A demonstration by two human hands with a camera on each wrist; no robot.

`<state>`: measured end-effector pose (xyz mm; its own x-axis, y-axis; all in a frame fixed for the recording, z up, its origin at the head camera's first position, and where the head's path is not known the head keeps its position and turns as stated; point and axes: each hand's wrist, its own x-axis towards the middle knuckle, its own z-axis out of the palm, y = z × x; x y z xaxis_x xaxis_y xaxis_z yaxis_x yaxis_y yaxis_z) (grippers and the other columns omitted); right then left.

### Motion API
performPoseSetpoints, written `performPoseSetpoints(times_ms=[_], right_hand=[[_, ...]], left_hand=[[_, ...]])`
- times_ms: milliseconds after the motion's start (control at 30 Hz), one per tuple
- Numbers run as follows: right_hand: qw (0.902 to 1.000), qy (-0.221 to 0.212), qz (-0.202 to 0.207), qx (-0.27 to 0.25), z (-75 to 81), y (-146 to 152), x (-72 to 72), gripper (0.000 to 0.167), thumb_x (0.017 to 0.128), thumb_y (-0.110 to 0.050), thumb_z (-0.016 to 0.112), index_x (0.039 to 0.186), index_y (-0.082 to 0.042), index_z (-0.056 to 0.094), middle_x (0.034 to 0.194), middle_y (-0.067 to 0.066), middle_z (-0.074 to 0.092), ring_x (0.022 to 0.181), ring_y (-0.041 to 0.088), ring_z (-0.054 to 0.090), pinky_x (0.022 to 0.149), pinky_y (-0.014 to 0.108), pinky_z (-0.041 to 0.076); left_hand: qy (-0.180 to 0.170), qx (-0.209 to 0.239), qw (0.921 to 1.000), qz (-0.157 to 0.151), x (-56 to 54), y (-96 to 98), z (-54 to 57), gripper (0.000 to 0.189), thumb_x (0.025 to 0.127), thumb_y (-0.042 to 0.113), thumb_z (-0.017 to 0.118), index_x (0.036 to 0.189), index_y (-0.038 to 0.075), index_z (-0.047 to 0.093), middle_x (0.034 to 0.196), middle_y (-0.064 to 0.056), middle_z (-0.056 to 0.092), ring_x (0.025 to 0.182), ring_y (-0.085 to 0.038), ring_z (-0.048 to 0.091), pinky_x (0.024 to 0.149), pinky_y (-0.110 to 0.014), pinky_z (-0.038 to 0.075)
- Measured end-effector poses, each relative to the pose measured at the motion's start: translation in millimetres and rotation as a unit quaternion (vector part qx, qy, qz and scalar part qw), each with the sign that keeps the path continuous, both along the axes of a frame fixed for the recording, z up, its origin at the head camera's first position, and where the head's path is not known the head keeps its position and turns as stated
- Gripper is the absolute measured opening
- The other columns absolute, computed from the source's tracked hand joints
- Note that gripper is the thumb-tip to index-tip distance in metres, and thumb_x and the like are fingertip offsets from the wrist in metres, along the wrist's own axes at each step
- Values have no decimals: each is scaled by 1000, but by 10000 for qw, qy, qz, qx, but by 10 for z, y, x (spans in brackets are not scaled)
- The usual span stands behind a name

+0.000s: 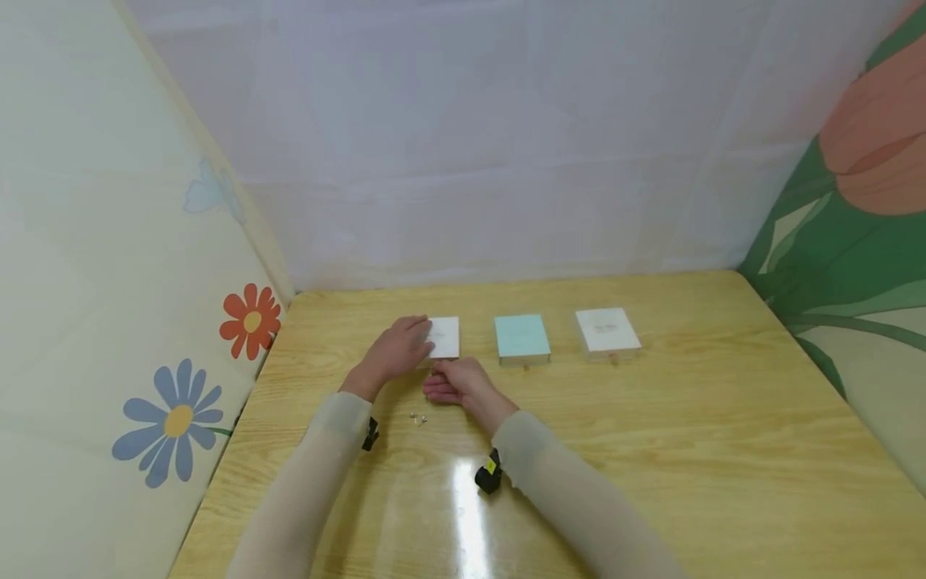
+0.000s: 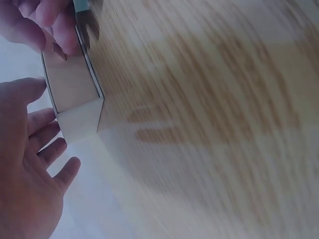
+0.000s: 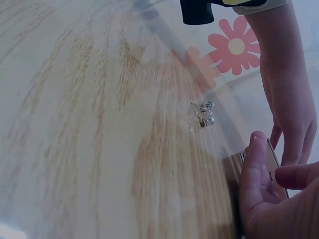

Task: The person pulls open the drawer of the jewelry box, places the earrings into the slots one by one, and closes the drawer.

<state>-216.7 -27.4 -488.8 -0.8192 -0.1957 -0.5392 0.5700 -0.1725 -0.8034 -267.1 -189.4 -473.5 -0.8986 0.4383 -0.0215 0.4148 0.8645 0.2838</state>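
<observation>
A small white drawer box (image 1: pixel 446 338) stands at the left of the row of boxes. My left hand (image 1: pixel 398 350) grips its left end, thumb at the top edge and fingers along the side, as the left wrist view shows. At the box's beige front face (image 2: pixel 75 84), the fingers of my right hand (image 1: pixel 463 382) pinch at a small brown pull tab (image 2: pixel 59 51), partly hidden by them. On the wood in front of the box lie small silver pieces of jewellery (image 3: pixel 204 113), which look like earrings.
To the right on the wooden table (image 1: pixel 709 418) stand a mint-green box (image 1: pixel 522 334) and another white box (image 1: pixel 608 330), each with a small tab at the front. A pale cloth (image 1: pixel 506 161) hangs behind the table, with flower-printed panels at both sides.
</observation>
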Motion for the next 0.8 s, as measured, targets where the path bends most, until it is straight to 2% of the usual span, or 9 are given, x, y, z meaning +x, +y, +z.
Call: performPoseSetpoints(times_ms=[367,800], right_hand=[[9996,-17,-274,77,-10,-87,-26,24,100,-7,59,115,11,66,68,10,72,56,16,70,57,26,62],[9979,124,-577,267,-20,-138,-7,20,98,-5,60,108,10,69,65,8,69,52,13,68,55,26,61]], left_hand=[[-143,-7,9999,-24,4,-7,40,58,107,35,50,154,3,40,161,-15,37,149,-33,32,124,-47,26],[-295,-275,9991,-86,-40,-3,40,58,108,37,46,155,5,38,162,-12,36,150,-32,31,125,-46,25]])
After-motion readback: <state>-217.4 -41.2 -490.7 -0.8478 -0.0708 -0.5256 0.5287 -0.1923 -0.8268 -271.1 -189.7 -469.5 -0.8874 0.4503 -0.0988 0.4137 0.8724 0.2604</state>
